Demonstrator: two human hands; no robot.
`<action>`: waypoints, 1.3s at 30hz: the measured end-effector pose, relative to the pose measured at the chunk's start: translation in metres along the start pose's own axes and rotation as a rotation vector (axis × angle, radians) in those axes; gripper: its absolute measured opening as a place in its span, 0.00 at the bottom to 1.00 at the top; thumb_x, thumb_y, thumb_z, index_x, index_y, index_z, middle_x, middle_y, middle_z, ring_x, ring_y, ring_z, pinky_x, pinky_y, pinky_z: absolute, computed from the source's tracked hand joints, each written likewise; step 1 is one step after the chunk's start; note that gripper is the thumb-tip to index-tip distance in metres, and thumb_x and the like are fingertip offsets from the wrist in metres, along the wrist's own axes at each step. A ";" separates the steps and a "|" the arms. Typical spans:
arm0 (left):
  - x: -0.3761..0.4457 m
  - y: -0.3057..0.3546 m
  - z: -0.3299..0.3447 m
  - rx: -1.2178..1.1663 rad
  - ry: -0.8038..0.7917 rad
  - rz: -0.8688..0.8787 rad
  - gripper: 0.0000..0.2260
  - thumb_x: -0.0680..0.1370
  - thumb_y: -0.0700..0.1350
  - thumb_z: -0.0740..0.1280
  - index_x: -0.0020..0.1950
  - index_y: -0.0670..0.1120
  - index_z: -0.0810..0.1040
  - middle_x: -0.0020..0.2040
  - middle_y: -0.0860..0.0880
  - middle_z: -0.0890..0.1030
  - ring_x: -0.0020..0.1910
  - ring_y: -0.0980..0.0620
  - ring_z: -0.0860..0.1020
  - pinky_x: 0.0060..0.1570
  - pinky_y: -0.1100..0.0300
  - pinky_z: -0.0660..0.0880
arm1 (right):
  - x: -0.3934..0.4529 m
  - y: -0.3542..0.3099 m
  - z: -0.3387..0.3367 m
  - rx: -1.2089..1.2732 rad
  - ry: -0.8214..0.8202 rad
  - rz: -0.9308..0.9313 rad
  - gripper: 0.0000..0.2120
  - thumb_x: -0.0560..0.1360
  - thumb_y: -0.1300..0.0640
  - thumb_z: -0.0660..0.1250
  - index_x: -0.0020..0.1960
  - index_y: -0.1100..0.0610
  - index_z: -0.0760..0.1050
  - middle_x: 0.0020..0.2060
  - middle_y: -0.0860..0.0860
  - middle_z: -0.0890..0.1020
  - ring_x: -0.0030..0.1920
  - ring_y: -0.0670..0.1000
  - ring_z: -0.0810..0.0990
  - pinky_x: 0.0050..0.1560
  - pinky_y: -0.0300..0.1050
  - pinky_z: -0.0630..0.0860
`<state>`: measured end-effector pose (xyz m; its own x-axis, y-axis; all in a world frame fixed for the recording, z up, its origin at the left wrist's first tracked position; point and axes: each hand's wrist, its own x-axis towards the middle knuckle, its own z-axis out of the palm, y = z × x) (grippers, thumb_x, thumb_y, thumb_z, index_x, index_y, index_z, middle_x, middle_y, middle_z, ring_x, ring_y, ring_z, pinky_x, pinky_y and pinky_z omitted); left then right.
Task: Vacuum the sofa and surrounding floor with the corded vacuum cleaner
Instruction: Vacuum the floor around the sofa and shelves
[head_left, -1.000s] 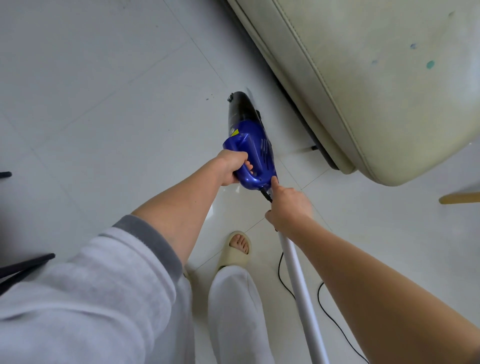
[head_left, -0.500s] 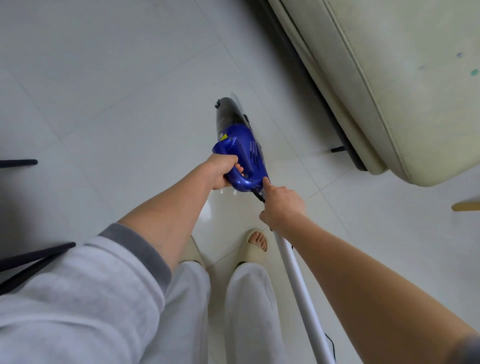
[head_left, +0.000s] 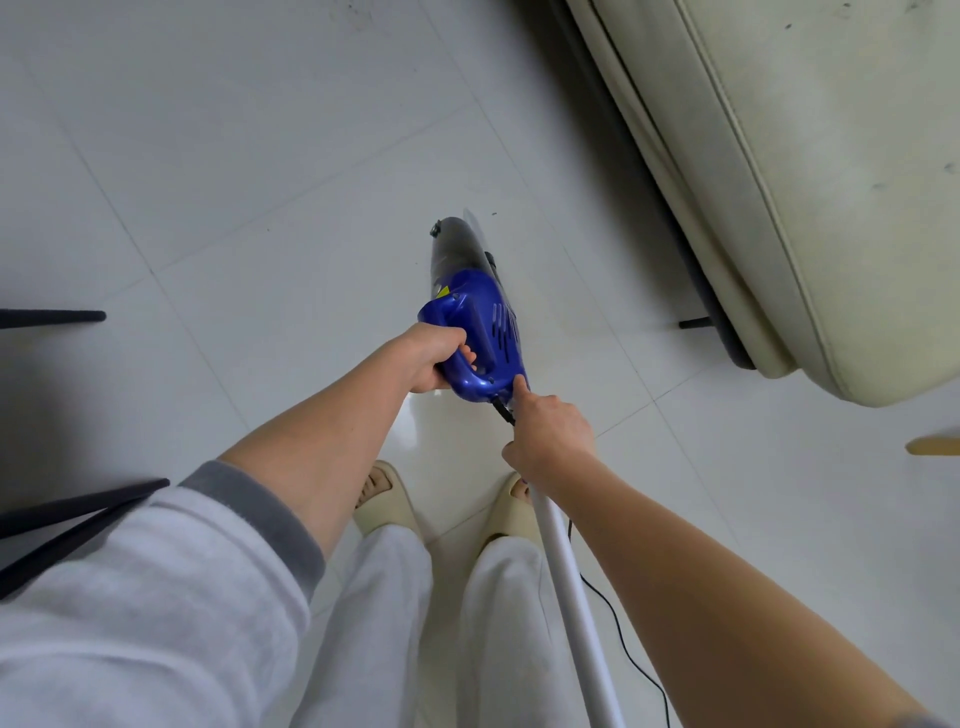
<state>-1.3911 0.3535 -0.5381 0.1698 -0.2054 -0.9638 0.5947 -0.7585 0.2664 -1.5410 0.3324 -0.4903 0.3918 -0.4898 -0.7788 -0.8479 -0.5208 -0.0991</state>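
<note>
A blue handheld vacuum cleaner (head_left: 480, 317) with a dark dust cup points away from me over the white tiled floor (head_left: 234, 182). My left hand (head_left: 431, 361) grips its blue handle. My right hand (head_left: 550, 441) holds the top of a white tube (head_left: 571, 597) just behind the vacuum, its forefinger stretched out against the vacuum's rear. The black power cord (head_left: 628, 654) leaves the vacuum's back end and trails on the floor at lower right. The cream sofa (head_left: 831, 182) fills the upper right, its corner to the right of the vacuum.
A dark sofa foot (head_left: 693, 323) sticks out under the sofa's base. Black furniture legs (head_left: 57, 315) reach in from the left edge. A wooden piece (head_left: 935, 446) shows at the right edge. My feet in cream slippers (head_left: 384, 501) stand below the vacuum.
The view has shifted left along the sofa, so the sofa sits farther right. My left foot has come up beside the right one. Both hands hold as before.
</note>
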 end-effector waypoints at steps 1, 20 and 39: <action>-0.001 0.002 0.002 0.010 -0.006 0.000 0.06 0.78 0.34 0.60 0.44 0.42 0.72 0.34 0.47 0.74 0.33 0.54 0.74 0.35 0.59 0.76 | -0.001 0.001 -0.001 0.005 0.002 0.000 0.29 0.72 0.63 0.63 0.71 0.54 0.59 0.34 0.50 0.67 0.39 0.55 0.72 0.36 0.45 0.68; -0.002 -0.004 0.045 0.006 0.005 0.014 0.05 0.78 0.35 0.60 0.45 0.41 0.73 0.36 0.46 0.75 0.35 0.52 0.75 0.45 0.55 0.77 | -0.005 0.041 -0.007 0.042 -0.011 0.046 0.32 0.73 0.63 0.64 0.73 0.52 0.57 0.40 0.51 0.71 0.41 0.54 0.73 0.37 0.45 0.69; -0.020 -0.019 0.021 -0.130 0.009 -0.053 0.06 0.78 0.34 0.59 0.44 0.41 0.73 0.34 0.47 0.74 0.33 0.53 0.74 0.38 0.58 0.76 | -0.017 0.026 -0.011 -0.088 -0.068 -0.041 0.33 0.74 0.63 0.62 0.76 0.52 0.54 0.35 0.50 0.68 0.40 0.52 0.73 0.37 0.44 0.69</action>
<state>-1.4221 0.3586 -0.5239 0.1427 -0.1613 -0.9765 0.6996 -0.6815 0.2148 -1.5660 0.3196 -0.4727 0.3984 -0.4198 -0.8155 -0.7955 -0.6008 -0.0793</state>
